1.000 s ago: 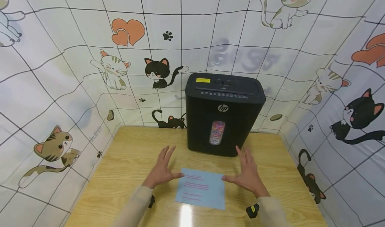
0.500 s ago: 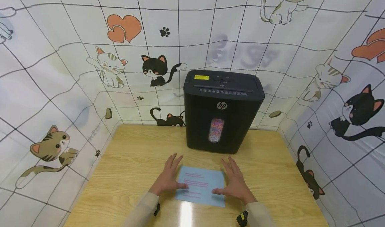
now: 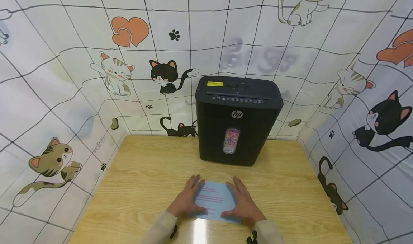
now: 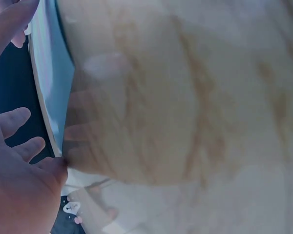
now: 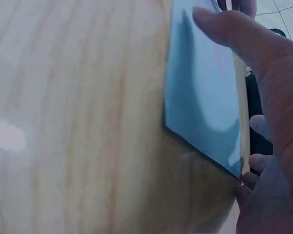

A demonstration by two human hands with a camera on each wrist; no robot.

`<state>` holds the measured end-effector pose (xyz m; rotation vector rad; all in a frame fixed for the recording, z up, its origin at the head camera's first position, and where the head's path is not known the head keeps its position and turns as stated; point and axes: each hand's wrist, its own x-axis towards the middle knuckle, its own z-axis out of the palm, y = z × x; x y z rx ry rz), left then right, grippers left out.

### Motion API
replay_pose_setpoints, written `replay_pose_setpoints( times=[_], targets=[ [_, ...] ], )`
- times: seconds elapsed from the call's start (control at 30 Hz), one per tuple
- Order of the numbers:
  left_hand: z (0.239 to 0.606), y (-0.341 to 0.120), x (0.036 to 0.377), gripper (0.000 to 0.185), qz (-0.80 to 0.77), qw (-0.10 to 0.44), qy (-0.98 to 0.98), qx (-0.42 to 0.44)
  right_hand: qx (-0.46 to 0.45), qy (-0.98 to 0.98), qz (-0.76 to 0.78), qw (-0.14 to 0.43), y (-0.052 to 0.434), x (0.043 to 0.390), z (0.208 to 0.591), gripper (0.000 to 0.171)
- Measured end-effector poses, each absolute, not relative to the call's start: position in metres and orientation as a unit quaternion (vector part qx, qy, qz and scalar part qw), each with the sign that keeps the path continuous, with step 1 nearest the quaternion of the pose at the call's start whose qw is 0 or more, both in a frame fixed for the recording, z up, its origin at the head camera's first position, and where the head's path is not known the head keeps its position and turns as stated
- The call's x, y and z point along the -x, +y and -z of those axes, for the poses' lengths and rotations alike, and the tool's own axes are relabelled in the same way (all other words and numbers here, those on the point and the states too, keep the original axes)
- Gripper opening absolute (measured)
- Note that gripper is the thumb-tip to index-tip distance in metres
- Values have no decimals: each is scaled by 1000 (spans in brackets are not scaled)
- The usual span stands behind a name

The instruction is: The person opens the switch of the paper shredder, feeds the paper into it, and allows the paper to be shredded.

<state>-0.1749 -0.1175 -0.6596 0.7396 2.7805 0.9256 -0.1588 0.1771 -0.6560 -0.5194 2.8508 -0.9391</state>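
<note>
The light blue sheet of paper [image 3: 213, 201] lay flat on the wooden desk [image 3: 145, 179], in front of the black HP shredder [image 3: 237, 120]. The left hand [image 3: 187, 201] and right hand [image 3: 242, 202] pressed its side edges, each grip spread, fingers straight.

head: looks forward and down from above the near edge of the table [image 3: 145, 172], shredder [image 3: 238, 122] beyond.
left wrist: very close, skimming the table's surface.
right wrist: equally close.
shared: blue paper [image 3: 214, 201] on the table.
</note>
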Motion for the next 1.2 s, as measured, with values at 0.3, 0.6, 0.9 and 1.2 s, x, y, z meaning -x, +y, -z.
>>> replay_pose_setpoints(
  times=[0.3,0.6,0.9,1.2],
  targets=[
    [658,-114,170,101,-296,78,923,-235,159,936,309,60,173,155,658,116],
    [653,-109,167,98,-293,86,926,-220,143,944,292,55,169,151,650,106],
    [647,-105,165,96,-276,95,933,-212,127,946,297,1,167,156,652,74],
    [645,-105,163,96,-275,94,934,-208,64,924,377,-28,165,162,653,64]
  ],
)
